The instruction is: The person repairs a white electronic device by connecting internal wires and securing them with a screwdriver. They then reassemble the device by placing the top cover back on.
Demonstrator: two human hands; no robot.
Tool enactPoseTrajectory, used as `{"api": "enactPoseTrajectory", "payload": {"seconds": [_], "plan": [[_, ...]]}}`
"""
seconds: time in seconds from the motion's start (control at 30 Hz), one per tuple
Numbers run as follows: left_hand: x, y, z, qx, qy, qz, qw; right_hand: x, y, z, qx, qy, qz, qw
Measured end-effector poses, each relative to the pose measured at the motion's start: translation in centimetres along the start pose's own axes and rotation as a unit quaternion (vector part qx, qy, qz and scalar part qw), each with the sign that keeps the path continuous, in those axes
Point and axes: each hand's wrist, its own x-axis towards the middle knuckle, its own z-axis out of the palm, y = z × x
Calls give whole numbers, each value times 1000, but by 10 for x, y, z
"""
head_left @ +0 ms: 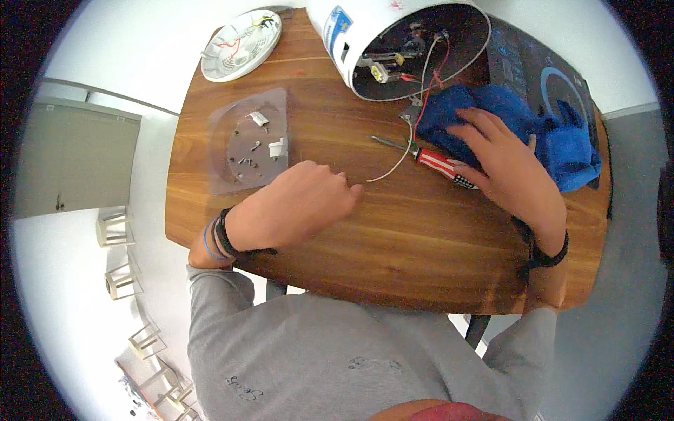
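Note:
My left hand [291, 207] is loosely curled low over the wooden tabletop; its palm is hidden. My right hand [502, 161] has its fingers apart over a crumpled blue cloth [572, 154], its thumb at the red-and-white striped handle of a screwdriver [435, 161]. A white cylindrical appliance [335, 28] lies on its side with its dark interior and fittings showing. A white wire [393, 167] and a red wire run out of it, by a small metal part [411, 109]. Left of them, a clear plastic sheet [221, 179] bears several screws and small white pieces.
A round white cover [242, 63] with wires on it sits at the table's back left. A black cooktop [511, 59] lies at the back right, partly under the cloth. Beyond the table [393, 259] are a grey door [77, 161] and several stools [112, 228].

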Motion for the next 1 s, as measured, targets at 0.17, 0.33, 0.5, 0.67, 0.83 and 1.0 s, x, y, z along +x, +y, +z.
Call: {"api": "enactPoseTrajectory", "payload": {"seconds": [0.17,0.33,0.5,0.67,0.83,1.0], "plan": [[3,0,-7,-36,133,-16,990,9,-32,-1,97,51,-110,988],[8,-1,-21,-193,317,-23,928,27,-63,8,151,75,-169,971],[8,-6,-19,-267,341,-34,900,43,-65,7,155,124,-168,966],[9,-13,-15,-285,308,-16,908,43,-61,10,153,129,-206,958],[19,-14,-6,-276,344,-23,897,46,-56,15,135,124,-181,966],[16,-22,-10,-216,407,-58,886,44,-52,16,151,97,-138,974]]}}
